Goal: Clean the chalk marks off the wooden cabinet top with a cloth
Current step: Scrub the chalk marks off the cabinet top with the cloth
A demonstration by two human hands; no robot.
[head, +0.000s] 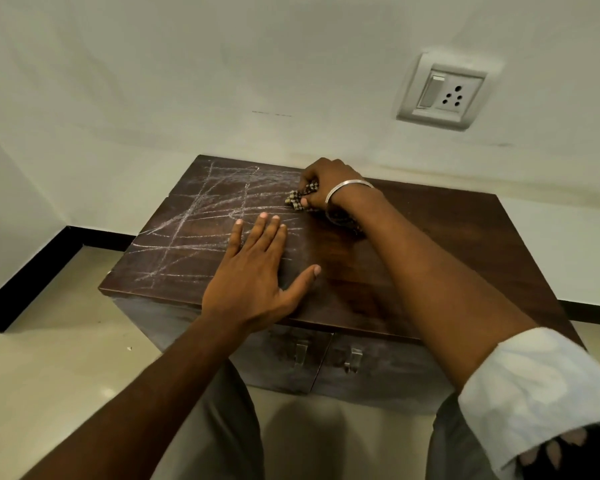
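Chalk marks (201, 216) criss-cross the left half of the wooden cabinet top (413, 244); its right half looks clean. The right hand (326, 181) holds a bunched checkered cloth (300, 197) in a tight grip at the marks' far edge. The left hand (257, 268) lies flat on the top, fingers straight. Best to press firmly and sweep leftward in overlapping strokes, lifting the left hand clear.

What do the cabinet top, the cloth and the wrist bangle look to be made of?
The cabinet top: dark brown wood or wood-look laminate, judging by grain streaks; smooth, faintly glossy. The cloth: soft woven fabric with a small check pattern, crumpled into folds. The bangle: probably silvery metal, since it glints pale.
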